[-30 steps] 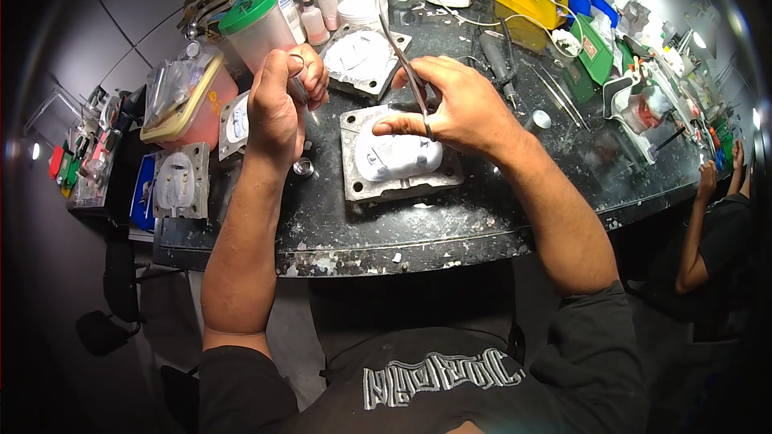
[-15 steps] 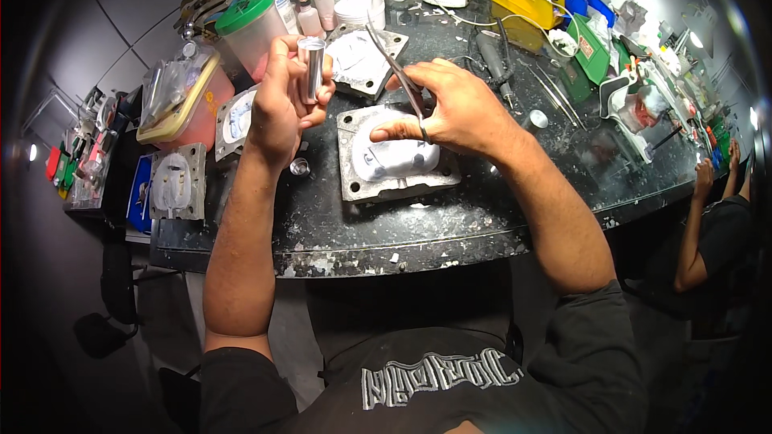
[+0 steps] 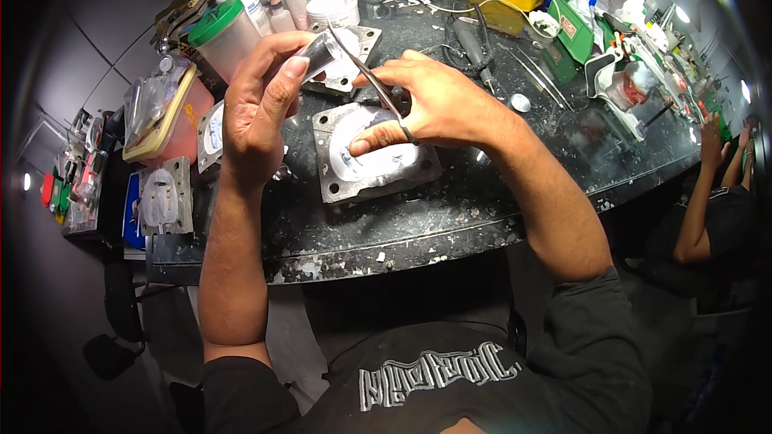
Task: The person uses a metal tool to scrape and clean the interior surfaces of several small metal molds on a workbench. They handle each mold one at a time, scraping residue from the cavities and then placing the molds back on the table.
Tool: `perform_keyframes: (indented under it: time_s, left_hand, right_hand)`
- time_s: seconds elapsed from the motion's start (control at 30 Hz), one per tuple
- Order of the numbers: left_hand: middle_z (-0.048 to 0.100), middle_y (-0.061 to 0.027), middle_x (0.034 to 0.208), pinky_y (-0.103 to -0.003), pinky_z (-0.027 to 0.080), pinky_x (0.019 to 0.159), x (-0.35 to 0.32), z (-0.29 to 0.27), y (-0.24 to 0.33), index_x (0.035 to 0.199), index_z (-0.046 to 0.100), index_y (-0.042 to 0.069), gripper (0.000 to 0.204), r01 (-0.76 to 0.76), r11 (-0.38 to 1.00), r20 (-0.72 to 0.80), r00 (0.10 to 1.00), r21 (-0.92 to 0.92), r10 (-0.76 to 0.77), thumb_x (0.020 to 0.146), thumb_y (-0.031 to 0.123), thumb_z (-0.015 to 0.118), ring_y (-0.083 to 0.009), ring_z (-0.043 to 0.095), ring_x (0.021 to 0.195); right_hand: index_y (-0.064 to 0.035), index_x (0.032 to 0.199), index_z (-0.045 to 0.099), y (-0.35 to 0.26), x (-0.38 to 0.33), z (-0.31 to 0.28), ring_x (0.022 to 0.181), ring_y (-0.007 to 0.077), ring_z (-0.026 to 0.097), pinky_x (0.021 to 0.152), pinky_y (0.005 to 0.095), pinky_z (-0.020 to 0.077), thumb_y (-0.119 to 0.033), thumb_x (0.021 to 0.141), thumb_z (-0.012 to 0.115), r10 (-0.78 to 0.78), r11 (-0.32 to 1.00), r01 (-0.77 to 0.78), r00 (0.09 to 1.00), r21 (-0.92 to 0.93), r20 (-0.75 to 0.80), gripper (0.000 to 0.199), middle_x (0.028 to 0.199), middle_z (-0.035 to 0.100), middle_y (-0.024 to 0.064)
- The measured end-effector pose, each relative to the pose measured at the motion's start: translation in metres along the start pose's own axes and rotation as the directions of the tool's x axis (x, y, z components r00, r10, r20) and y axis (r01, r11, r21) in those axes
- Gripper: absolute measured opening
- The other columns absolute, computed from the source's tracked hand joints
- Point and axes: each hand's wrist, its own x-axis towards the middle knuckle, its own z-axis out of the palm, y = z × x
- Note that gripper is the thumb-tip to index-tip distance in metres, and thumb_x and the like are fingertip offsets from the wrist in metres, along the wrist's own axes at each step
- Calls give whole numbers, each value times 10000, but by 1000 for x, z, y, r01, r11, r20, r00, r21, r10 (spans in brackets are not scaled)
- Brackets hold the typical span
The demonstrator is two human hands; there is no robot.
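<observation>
My left hand (image 3: 261, 108) is wrapped round a short, shiny metal tube (image 3: 320, 51), tilted with its end toward the right. In my right hand (image 3: 446, 104) is a slender metal tool (image 3: 372, 80) with a long thin tip and a darker, wider middle; its exact kind is unclear. The tip reaches up close to the tube, and whether they touch cannot be told. My right thumb extends over a square metal flask half (image 3: 346, 185) filled with white plaster. Behind my hands lies another plaster-filled flask half (image 3: 366, 36), partly covered by them.
More flask halves (image 3: 185, 201) stand at the left, beside a pink tub with a yellow rim (image 3: 173, 124) and a green-lidded jar (image 3: 217, 22). A handpiece (image 3: 472, 48) and thin metal instruments (image 3: 537, 76) lie rightward. Another person's arm (image 3: 704, 177) shows far right.
My left hand has turned, tipping the tube from nearly upright to a slant toward the right. The tool's tip now lies nearer the tube. The whole view has shifted slightly.
</observation>
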Motion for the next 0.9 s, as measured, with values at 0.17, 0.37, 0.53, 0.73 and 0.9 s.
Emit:
perform_keyframes:
  time_s: [0.17, 0.37, 0.53, 0.73, 0.9]
  left_hand:
    - [648, -18, 1021, -207, 375, 652, -1, 1, -4, 1238, 652, 12, 308, -49, 999, -5, 999, -10, 49, 1009, 212, 604, -49, 464, 736]
    - [635, -10, 950, -202, 358, 615, -1, -6, -7, 1246, 646, 20, 325, 42, 999, 31, 999, -32, -41, 1029, 251, 573, -40, 456, 692]
    - [549, 22, 814, -182, 261, 558, -1, 0, -1, 1206, 635, 10, 340, 50, 990, 20, 999, -131, -48, 1066, 293, 506, -18, 362, 637]
    - [504, 46, 724, -184, 241, 517, 1, -1, 0, 1189, 659, 11, 383, 97, 960, 9, 995, -261, -98, 1071, 337, 494, -10, 335, 585]
    - [436, 60, 674, -199, 221, 484, 1, -17, -5, 1175, 662, 3, 435, 180, 931, 89, 983, -317, -160, 1082, 375, 457, -16, 296, 547]
  right_hand:
    - [-55, 1280, 685, 0, -1, 1, 1115, 290, 573, 999, 403, 485, -772, 651, 790, -49, 999, 49, 999, -17, -13, 960, 1150, 685, 128]
    - [-67, 1144, 748, 4, 1, 5, 1052, 326, 628, 932, 440, 532, -837, 622, 756, -40, 998, 37, 997, -59, -60, 930, 1021, 690, 168]
    - [-90, 918, 781, 4, 1, 3, 917, 335, 670, 825, 449, 555, -808, 640, 765, -76, 993, 64, 989, -98, -125, 771, 840, 662, 161]
    - [-76, 741, 724, 10, 2, 9, 668, 224, 527, 619, 372, 455, -608, 700, 851, -212, 974, 187, 950, -123, -228, 548, 636, 607, 55]
    - [-52, 670, 666, 6, 4, 2, 595, 243, 500, 579, 388, 453, -560, 717, 863, -186, 967, 159, 975, -201, -123, 547, 576, 549, 84]
